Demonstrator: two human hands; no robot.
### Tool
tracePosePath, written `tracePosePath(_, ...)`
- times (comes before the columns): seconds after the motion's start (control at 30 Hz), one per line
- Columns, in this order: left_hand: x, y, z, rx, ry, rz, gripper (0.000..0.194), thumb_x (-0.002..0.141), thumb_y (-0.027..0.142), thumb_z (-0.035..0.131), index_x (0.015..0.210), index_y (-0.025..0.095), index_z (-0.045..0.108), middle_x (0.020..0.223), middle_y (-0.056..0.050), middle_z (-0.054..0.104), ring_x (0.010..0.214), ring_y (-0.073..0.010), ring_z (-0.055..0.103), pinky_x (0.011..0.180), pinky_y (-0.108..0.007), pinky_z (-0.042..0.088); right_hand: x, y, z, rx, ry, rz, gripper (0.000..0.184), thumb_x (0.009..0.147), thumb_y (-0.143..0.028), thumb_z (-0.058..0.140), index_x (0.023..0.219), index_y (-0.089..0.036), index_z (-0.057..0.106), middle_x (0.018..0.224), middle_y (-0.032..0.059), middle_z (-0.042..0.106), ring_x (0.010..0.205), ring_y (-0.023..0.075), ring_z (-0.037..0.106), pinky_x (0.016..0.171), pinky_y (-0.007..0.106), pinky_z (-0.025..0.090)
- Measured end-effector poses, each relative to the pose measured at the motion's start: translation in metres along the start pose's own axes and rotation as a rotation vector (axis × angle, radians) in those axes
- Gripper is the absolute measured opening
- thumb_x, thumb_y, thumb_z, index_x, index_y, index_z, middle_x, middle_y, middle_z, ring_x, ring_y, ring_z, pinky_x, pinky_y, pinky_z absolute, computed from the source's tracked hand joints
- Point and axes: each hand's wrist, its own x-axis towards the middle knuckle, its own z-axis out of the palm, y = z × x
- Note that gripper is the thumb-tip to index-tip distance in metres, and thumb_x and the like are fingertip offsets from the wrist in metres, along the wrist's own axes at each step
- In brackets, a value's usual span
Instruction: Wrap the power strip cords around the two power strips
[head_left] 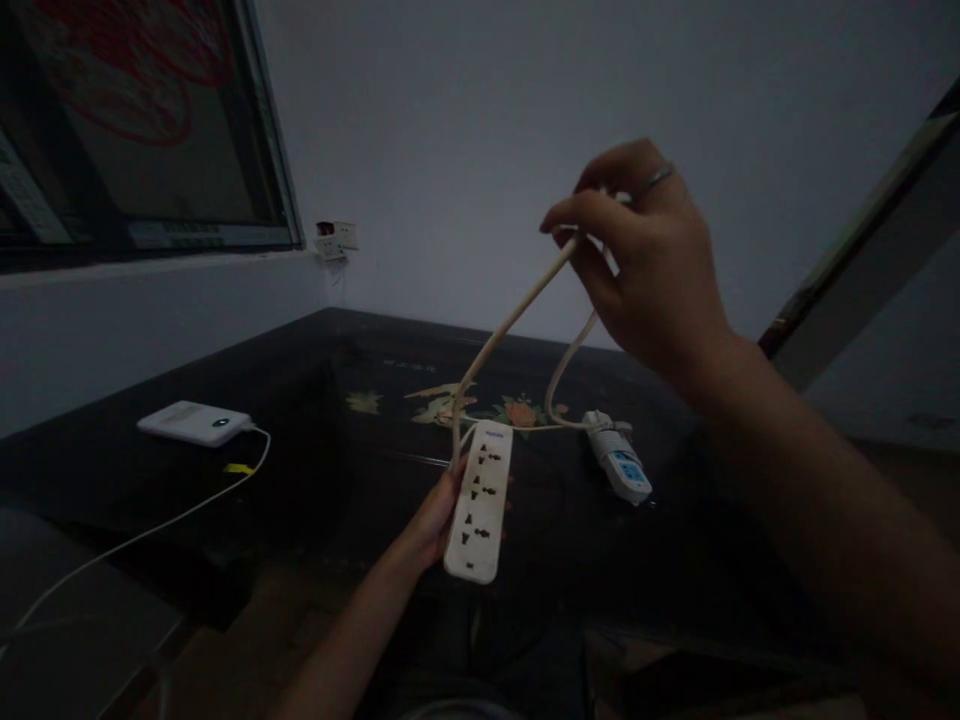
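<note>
Cord (517, 313) partly behind right-hand fingers (592, 209)

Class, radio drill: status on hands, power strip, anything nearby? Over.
Left hand holding power strip, sockets showing. Right hand raised, holding cord. White device on table, right of strip.

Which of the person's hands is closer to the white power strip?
The left hand: it holds the white power strip at its left side. The right hand is raised above and to the right, pinching a pale cord.
</note>
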Motion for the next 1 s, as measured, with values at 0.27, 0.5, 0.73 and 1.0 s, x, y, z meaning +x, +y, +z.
tracePosePath(0.27,-0.019,0.017,-0.031,-0.161,0.031,0.129,0.058,0.090,0.051,0.042,0.134,0.014,0.047,0.113,-0.017,0.067,0.085,-0.0289,0.069,0.072,-0.050,0.057,-0.077,-0.019,-0.007,0.179,-0.081,0.026,0.016,0.090,-0.021,0.052,0.099,-0.022,0.065,0.102,0.0081,0.060,0.088,0.0214,0.060,0.074,0.037,0.051)
tracePosePath(0.5,-0.032,0.035,-0.046,0.000,0.250,0.159,0.049,0.091,0.030,0.050,0.136,0.014,0.043,0.106,-0.014,0.071,0.075,-0.0246,0.071,0.061,-0.043,0.060,-0.146,-0.028,-0.002,0.264,-0.150,0.140,0.022,0.089,-0.016,0.051,0.103,-0.023,0.066,0.100,0.0080,0.064,0.092,0.0218,0.062,0.077,0.036,0.053)
tracePosePath(0.73,-0.046,0.062,-0.058,0.100,0.335,0.319,0.042,0.093,0.028,0.046,0.133,0.015,0.048,0.108,-0.014,0.071,0.078,-0.0252,0.071,0.060,-0.040,0.061,-0.205,-0.034,-0.010,0.443,-0.276,0.210,0.023,0.087,-0.014,0.054,0.102,-0.024,0.068,0.095,0.0056,0.069,0.086,0.0176,0.068,0.072,0.028,0.056)
tracePosePath(1.0,-0.057,0.082,-0.072,0.228,0.435,0.427,0.042,0.095,0.026,0.042,0.134,0.013,0.047,0.104,-0.015,0.071,0.078,-0.0244,0.071,0.062,-0.036,0.061,-0.225,-0.023,-0.047,0.717,-0.330,0.464,0.026,0.088,-0.022,0.057,0.110,-0.033,0.064,0.106,0.0010,0.071,0.092,0.0186,0.068,0.074,0.029,0.057)
